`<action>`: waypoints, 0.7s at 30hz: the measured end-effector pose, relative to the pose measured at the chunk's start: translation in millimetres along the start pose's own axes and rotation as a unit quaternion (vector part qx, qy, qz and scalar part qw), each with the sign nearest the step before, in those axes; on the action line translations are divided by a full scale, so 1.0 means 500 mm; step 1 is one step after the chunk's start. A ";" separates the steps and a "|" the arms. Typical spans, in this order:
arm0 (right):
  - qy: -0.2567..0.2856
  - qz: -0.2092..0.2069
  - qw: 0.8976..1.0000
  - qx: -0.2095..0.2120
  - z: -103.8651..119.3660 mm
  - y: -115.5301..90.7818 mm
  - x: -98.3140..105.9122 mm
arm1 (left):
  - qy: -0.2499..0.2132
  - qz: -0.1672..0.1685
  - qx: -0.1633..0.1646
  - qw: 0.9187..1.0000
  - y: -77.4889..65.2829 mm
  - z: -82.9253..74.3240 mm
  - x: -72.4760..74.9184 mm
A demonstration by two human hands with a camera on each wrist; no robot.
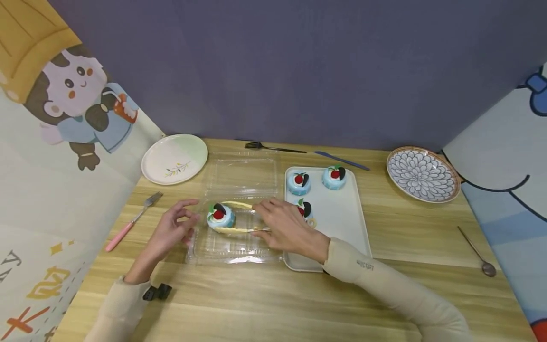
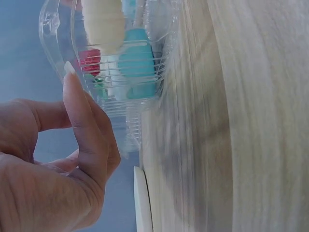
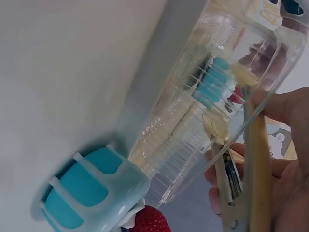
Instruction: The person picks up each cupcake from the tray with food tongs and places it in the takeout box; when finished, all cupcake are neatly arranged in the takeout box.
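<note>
My left hand loose, my right hand grips tongs pointing lengthwise left above the wooden table, dark wall beyond.

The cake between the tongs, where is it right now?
In the head view, the cake is at the left end of the clear plastic box, between the yellow arms of the tongs, left of the white tray.

The white cartoon-printed wall shows black lettering ending in "y"; the cream fabric right sleeve bears small, unreadable dark print.
</note>
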State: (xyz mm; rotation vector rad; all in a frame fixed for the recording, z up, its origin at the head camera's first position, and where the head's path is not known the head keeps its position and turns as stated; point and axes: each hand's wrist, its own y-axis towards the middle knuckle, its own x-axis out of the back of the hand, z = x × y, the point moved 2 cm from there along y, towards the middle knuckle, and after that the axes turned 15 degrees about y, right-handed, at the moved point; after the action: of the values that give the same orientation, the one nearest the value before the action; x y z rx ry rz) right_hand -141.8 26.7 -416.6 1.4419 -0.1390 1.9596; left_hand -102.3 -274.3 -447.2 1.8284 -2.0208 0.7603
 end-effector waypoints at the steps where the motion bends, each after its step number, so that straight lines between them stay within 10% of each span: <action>1: -0.001 0.003 1.000 0.000 -0.001 -0.001 -0.001 | 0.000 0.000 0.001 1.000 0.000 0.000 0.000; 21: -0.021 -0.016 0.999 -0.037 -0.021 -0.038 0.031 | 0.004 0.002 0.004 1.000 0.002 0.003 -0.003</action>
State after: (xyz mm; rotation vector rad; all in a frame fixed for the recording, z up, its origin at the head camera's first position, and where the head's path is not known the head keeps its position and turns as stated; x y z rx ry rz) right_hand -141.5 53.1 -412.7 1.4284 -0.2037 1.8793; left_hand -102.8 -274.1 -449.3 1.8242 -2.0186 0.7775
